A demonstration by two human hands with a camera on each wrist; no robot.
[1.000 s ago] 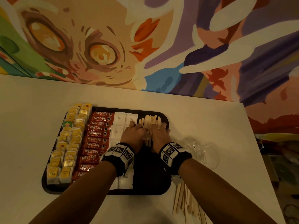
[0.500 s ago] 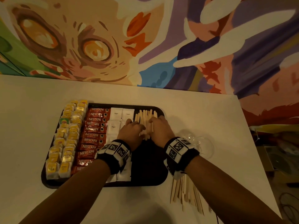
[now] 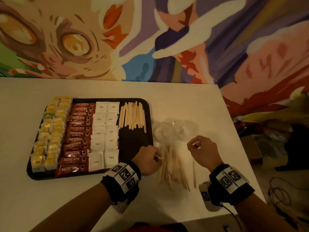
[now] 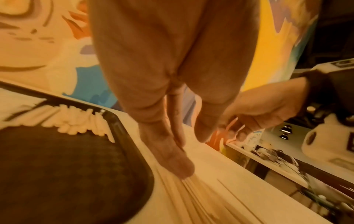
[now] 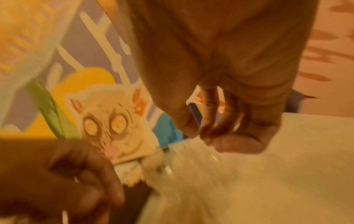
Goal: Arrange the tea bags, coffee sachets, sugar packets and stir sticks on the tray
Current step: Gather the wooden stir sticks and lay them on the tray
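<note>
A dark tray (image 3: 133, 144) holds rows of yellow tea bags (image 3: 50, 131), red coffee sachets (image 3: 78, 133), white sugar packets (image 3: 103, 131) and a neat row of wooden stir sticks (image 3: 133, 116) at its far right. More loose stir sticks (image 3: 173, 168) lie in a pile on the table just right of the tray. My left hand (image 3: 157, 158) is at the pile's left edge, and its fingertips (image 4: 178, 166) touch the sticks. My right hand (image 3: 194, 145) hovers over the table right of the pile, fingers loosely curled, with nothing visible in it.
Two clear plastic cups (image 3: 163, 131) lie on the table beyond the pile, by the tray's right rim. The white table ends close to the right (image 3: 242, 148), with clutter and cables on the floor beyond. A painted wall stands behind.
Both hands have left the row of sticks on the tray and moved back and right to the loose pile on the table. The row on the tray now lies uncovered.
</note>
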